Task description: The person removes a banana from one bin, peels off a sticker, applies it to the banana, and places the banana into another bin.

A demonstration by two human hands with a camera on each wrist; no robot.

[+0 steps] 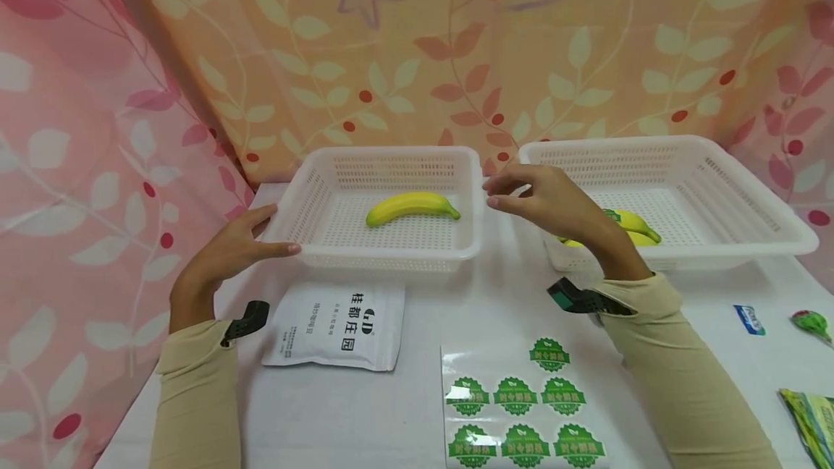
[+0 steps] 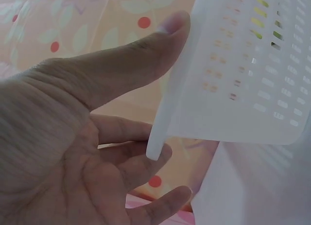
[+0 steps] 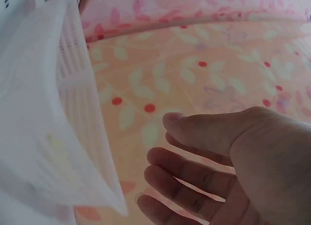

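A white plastic basket holds one yellow banana. At its left side is my left hand, thumb extended by the front corner. In the left wrist view the thumb overlaps the basket's rim, and the loosely spread fingers pass behind it. My right hand hovers between this basket and a second white basket, fingers loosely bent and holding nothing. The right wrist view shows a gap between those fingertips and the near basket. Labelled bananas lie in the second basket, partly hidden by my right wrist.
In front of the left basket lies a white printed pouch. A sheet of green round stickers is at the front middle. Small packets, one blue and one yellow-green, lie at right near a green-red item. Floral curtain hangs behind.
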